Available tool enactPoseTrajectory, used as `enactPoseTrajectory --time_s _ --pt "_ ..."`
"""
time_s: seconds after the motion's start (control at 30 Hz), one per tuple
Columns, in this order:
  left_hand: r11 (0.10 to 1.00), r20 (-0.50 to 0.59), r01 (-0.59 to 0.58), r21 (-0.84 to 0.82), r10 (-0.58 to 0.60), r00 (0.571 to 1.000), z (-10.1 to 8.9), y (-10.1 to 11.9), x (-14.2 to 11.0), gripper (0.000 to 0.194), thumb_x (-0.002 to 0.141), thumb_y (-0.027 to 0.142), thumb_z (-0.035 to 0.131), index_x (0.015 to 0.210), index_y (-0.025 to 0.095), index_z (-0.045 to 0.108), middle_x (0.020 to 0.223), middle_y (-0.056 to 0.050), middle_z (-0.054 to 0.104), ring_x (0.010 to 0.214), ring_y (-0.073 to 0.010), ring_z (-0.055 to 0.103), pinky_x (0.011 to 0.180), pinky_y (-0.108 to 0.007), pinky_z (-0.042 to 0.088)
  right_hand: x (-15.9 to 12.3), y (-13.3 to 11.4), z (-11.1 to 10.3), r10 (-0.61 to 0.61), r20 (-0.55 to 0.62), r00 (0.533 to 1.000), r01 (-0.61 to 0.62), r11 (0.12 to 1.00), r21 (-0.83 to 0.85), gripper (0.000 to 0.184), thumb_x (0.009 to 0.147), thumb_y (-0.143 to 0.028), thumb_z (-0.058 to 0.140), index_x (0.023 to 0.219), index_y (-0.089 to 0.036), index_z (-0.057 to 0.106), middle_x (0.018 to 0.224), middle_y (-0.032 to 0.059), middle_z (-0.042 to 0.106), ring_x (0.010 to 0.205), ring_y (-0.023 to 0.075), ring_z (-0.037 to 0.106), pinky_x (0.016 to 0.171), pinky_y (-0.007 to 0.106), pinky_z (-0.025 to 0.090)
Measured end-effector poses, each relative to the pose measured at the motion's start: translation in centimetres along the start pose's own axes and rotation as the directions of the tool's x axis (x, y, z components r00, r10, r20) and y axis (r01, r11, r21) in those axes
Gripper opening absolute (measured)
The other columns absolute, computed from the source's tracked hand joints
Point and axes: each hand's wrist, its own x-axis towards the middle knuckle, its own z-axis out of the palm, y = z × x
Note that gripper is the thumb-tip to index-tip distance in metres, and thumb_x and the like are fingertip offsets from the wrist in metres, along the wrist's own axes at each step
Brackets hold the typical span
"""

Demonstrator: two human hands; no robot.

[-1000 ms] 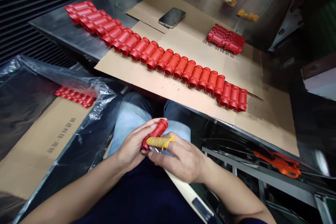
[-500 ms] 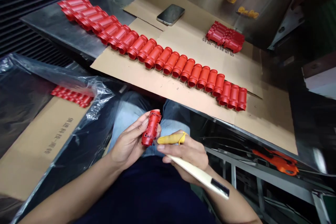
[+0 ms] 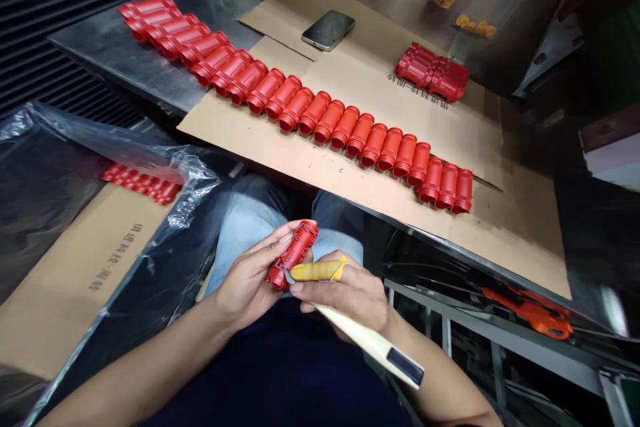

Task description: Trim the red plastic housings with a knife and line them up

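My left hand is closed around a red plastic cylindrical housing, which it holds tilted above my lap. Dark cut-out outlines show on the side facing me. In my right hand is a knife with a cream handle and a black patch near its end. Its short grey blade touches, or nearly touches, the lower end of the housing; exact contact cannot be made out. A yellow finger cot covers my right index finger, which lies along the blade.
A long row of red housings crosses the cardboard-covered table. Behind it lie a phone and a block of red parts. To my left, a plastic-lined box holds more red parts. An orange tool sits below the table edge.
My left hand has tilted the housing further over and lowered it slightly. My right hand has moved left and a little down, bringing the blade to the housing's lower end.
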Motion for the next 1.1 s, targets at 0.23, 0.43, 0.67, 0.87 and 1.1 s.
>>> enactPoseTrajectory --time_s 0.23,0.43,0.67,0.87,1.1 --pt "1.000 -0.017 -0.019 0.017 0.019 1.000 -0.3 -0.3 0.2 0.036 0.097 0.032 0.090 0.130 0.020 0.085 0.120 -0.011 0.082 0.091 -0.0226 0.077 0.074 -0.029 0.063 2.1 -0.7 -1.5 -0.074 0.096 0.993 0.079 0.996 -0.046 0.036 0.110 -0.016 0.078 0.146 -0.020 0.076 0.130 0.0109 0.085 0.118 0.0238 0.082 0.102 0.036 0.075" --pt "0.999 -0.028 -0.032 0.030 0.033 0.999 -0.3 -0.7 0.5 0.034 0.098 0.031 0.090 0.128 0.018 0.084 0.105 -0.009 0.080 0.090 -0.0215 0.075 0.077 -0.028 0.061 3.0 -1.6 -1.8 -0.001 0.194 0.981 0.033 0.986 -0.163 0.030 0.117 -0.021 0.066 0.145 -0.012 0.069 0.116 0.0120 0.083 0.102 0.0218 0.082 0.088 0.034 0.075" --pt "0.999 0.131 -0.054 -0.008 0.055 0.990 0.0 -0.6 0.7 0.034 0.105 0.034 0.079 0.133 0.016 0.074 0.081 -0.007 0.070 0.069 -0.0194 0.062 0.065 -0.029 0.051 2.7 -3.2 -1.4 -0.116 0.250 0.961 -0.018 0.879 0.477 0.004 0.112 -0.024 0.077 0.112 -0.023 0.073 0.093 -0.0001 0.088 0.092 0.0132 0.087 0.093 0.020 0.071" --pt "0.978 0.086 -0.187 0.097 0.179 0.980 -0.4 0.0 0.3 0.063 0.100 0.036 0.090 0.157 0.023 0.064 0.104 -0.009 0.077 0.090 -0.0220 0.071 0.081 -0.031 0.057 0.8 -1.6 -1.6 0.327 -0.240 0.914 -0.310 0.945 0.105 0.012 0.110 -0.022 0.079 0.120 -0.025 0.084 0.114 0.0092 0.088 0.103 0.0232 0.085 0.094 0.040 0.072" --pt "0.805 0.059 -0.492 0.333 0.502 0.863 -0.7 -0.5 -0.3 0.053 0.088 0.026 0.101 0.132 0.027 0.072 0.114 -0.008 0.086 0.102 -0.0273 0.081 0.096 -0.037 0.063 0.5 -1.0 -0.9 0.081 -0.247 0.966 -0.129 0.974 -0.185 0.032 0.109 -0.013 0.073 0.139 -0.020 0.078 0.122 0.0148 0.085 0.111 0.0274 0.084 0.093 0.041 0.074"
